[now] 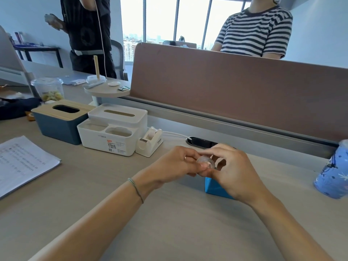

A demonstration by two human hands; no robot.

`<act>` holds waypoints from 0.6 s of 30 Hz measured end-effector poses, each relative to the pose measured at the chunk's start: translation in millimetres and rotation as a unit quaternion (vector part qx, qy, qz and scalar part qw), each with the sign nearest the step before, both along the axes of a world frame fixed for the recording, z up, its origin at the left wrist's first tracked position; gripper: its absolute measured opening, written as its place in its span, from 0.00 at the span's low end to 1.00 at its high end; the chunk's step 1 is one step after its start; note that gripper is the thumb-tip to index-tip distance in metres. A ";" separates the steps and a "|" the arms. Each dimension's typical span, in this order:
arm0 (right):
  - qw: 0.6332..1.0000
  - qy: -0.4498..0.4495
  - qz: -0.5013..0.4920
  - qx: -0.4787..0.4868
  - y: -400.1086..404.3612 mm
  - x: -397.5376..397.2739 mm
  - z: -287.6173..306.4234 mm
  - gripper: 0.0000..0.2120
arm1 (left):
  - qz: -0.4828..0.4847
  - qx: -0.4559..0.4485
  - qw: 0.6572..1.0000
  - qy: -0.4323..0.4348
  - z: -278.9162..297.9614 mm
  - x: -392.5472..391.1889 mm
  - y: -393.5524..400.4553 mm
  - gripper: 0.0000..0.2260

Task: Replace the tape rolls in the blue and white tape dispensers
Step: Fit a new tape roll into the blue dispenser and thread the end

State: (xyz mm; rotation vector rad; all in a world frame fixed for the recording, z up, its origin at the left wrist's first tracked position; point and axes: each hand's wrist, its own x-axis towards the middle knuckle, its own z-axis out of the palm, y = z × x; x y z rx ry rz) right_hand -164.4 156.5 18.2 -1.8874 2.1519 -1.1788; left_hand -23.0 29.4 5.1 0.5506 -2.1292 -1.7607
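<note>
A small clear tape roll (206, 162) is pinched between the fingertips of my left hand (175, 164) and my right hand (231, 168), held just above the desk. Directly under my right hand stands the blue tape dispenser (214, 187), mostly hidden by the palm; only its lower left corner shows. The white tape dispenser (149, 142) sits further back to the left, next to the white organiser, with a tape roll seated in it.
A white desk organiser (113, 132) and a blue tissue box with a wooden lid (60, 121) stand at the back left. Printed papers (24, 162) lie at the left. A blue patterned cup (333, 174) stands at the right edge. A brown partition (235, 87) runs behind; two people stand beyond it.
</note>
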 end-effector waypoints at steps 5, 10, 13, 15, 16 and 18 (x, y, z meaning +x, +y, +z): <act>1.000 0.022 -0.013 0.001 2.9 -1.7 1.3 0.07 | 0.006 0.034 0.999 -0.012 -2.8 1.2 1.1 0.08; 0.997 -0.077 -0.024 -0.002 5.9 -7.3 5.4 0.08 | 0.014 0.136 0.991 -0.004 -0.4 0.9 1.0 0.13; 0.993 -0.120 -0.022 -0.009 7.9 -10.0 7.0 0.10 | 0.001 0.200 0.980 -0.023 2.0 3.0 1.8 0.20; 0.991 -0.129 -0.018 -0.001 8.1 -12.1 6.9 0.12 | -0.012 0.213 0.975 -0.058 1.9 3.7 3.2 0.19; 0.991 -0.130 -0.009 0.008 8.1 -13.2 7.2 0.12 | -0.021 0.211 0.975 -0.073 1.7 3.7 4.2 0.19; 0.990 -0.141 0.014 0.023 8.3 -15.4 8.5 0.10 | -0.037 0.204 0.975 -0.077 0.8 2.7 5.9 0.18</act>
